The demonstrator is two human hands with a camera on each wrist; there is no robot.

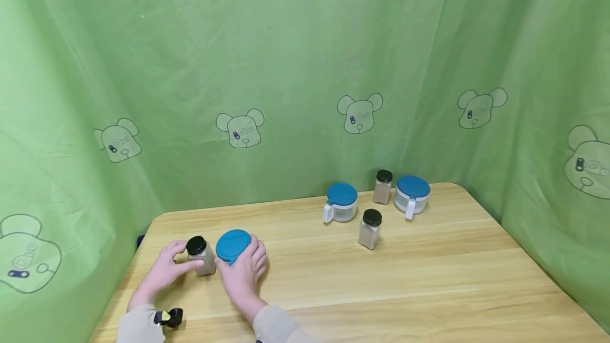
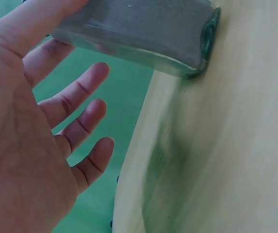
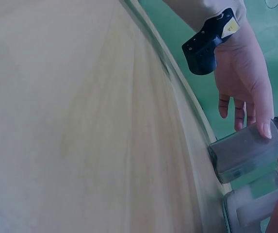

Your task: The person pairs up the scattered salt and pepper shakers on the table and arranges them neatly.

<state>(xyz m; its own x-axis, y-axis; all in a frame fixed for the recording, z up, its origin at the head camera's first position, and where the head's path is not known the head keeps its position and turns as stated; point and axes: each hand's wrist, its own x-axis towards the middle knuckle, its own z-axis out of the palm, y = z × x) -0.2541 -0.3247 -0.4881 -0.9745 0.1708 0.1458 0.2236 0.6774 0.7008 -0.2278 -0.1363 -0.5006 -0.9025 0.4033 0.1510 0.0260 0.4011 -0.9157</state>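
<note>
My left hand (image 1: 166, 269) holds a square spice jar (image 1: 206, 259) with a black lid between thumb and index finger. In the left wrist view the jar (image 2: 134, 34) shows greyish contents, and the other fingers (image 2: 88, 119) are spread away from it. Just right of it, my right hand (image 1: 243, 275) grips a seasoning pot (image 1: 233, 243) with a blue lid, thumb on the near side and fingers around the right. The right wrist view shows the jar (image 3: 245, 153) beside the clear pot (image 3: 240, 198), both at the table; the right hand is mostly cut off there.
Toward the back right stand two more blue-lidded pots with white handles, one left (image 1: 341, 202) and one right (image 1: 412, 195). Near them are two black-lidded jars, one behind (image 1: 382, 188) and one in front (image 1: 369, 231). A green curtain (image 1: 295, 68) surrounds the wooden table (image 1: 381, 290).
</note>
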